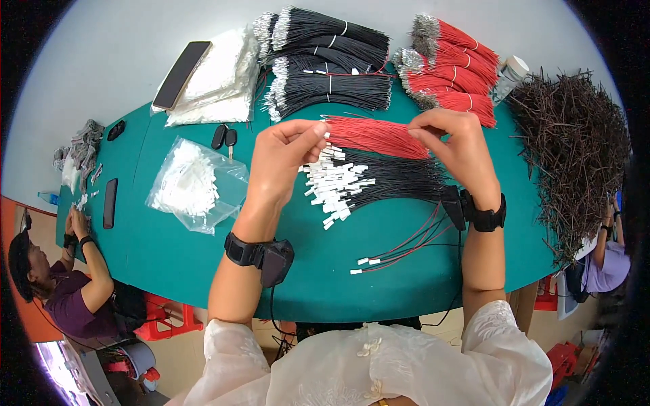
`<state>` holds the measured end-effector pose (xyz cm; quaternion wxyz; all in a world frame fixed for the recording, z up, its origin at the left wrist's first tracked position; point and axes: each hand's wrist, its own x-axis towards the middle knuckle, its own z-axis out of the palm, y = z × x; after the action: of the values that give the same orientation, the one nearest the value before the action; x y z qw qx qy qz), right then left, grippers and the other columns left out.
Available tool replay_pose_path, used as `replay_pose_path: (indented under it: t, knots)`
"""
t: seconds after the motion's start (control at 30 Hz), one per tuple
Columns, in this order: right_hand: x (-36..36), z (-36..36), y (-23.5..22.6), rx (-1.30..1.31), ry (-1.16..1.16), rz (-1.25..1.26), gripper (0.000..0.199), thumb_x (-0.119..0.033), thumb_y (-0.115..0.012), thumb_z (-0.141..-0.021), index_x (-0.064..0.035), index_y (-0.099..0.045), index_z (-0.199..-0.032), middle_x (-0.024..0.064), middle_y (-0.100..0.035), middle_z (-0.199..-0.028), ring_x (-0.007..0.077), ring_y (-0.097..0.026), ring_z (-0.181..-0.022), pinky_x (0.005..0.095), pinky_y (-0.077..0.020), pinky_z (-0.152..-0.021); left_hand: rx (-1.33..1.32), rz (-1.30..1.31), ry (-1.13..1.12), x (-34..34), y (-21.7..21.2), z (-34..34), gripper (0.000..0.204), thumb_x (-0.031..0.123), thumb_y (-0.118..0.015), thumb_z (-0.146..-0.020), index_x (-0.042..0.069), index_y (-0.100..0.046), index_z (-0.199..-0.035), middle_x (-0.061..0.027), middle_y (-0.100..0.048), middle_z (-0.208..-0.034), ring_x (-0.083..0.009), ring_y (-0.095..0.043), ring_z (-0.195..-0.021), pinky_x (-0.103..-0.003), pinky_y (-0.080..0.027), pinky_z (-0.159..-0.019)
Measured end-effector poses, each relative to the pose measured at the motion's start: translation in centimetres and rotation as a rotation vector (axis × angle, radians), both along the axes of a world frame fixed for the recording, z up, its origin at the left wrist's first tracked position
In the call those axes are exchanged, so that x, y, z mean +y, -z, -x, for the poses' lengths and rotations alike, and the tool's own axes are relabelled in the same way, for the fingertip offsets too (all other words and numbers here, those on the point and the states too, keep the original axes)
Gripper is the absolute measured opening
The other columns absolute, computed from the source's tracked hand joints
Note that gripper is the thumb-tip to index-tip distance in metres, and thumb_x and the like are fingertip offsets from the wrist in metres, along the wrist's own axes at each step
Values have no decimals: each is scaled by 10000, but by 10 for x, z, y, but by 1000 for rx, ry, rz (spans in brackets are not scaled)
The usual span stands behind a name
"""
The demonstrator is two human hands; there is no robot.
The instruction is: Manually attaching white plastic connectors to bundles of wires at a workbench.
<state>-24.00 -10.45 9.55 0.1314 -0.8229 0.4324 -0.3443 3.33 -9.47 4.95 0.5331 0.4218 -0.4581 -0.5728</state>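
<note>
My left hand (pixel 288 152) is closed in a pinch at the left end of a red wire bundle (pixel 372 134), with a small white connector (pixel 327 136) showing at its fingertips. At the bundle's right end my right hand (pixel 457 142) pinches thumb and forefinger together on what looks like a red wire; the fine strand blends into those behind it. Just below lies a pile of black wires (pixel 403 177) with white connectors (pixel 335 183) at their left ends. Nearer to me, several red and black wires (pixel 413 247) with white connectors lie on the green table (pixel 325 294).
Tied black wire bundles (pixel 332 88) and red wire bundles (pixel 464 74) line the back. Left are a bag of white connectors (pixel 186 183), keys (pixel 231 141) and a phone (pixel 183 74) on white bags. A dark heap of thin pieces (pixel 572 149) stands right. A co-worker (pixel 74 291) sits left.
</note>
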Motion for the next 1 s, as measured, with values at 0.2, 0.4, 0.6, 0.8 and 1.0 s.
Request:
replay_pose_path:
  t: [0.2,0.4,0.6,0.8,1.0]
  knots:
    - [1,4,-1,-1,-16,28,85,5,-723,-824,28,-696,-902,94,-711,-817,166,-657,-673,272,-514,-600,3,-50,22,0,3,-2,193,200,-710,-927,11,-732,-956,3,-653,-746,-48,-549,-637,-193,-442,-583]
    - [1,7,-3,11,-80,65,91,6,-725,-823,37,-691,-902,99,-712,-831,167,-664,-688,271,-522,-617,59,-76,16,-1,1,-3,204,216,-708,-931,15,-733,-947,8,-646,-739,-52,-549,-639,-197,-446,-580]
    - [4,7,-7,-11,-84,64,90,7,-727,-821,35,-691,-899,94,-711,-825,170,-671,-698,270,-528,-623,101,-127,76,-2,3,-5,206,220,-699,-938,17,-729,-926,9,-631,-725,-57,-543,-628,-202,-446,-572]
    - [4,9,-7,0,-98,95,84,9,-729,-818,27,-695,-892,92,-710,-819,175,-673,-697,274,-535,-620,116,-136,90,-1,1,-3,202,221,-702,-935,21,-724,-908,10,-626,-716,-59,-541,-621,-202,-442,-567]
    - [4,11,-9,42,-160,20,107,3,-735,-812,23,-693,-908,97,-714,-837,184,-684,-733,283,-541,-615,68,-41,52,0,2,-1,200,225,-722,-921,25,-720,-925,4,-639,-728,-61,-548,-619,-204,-439,-563]
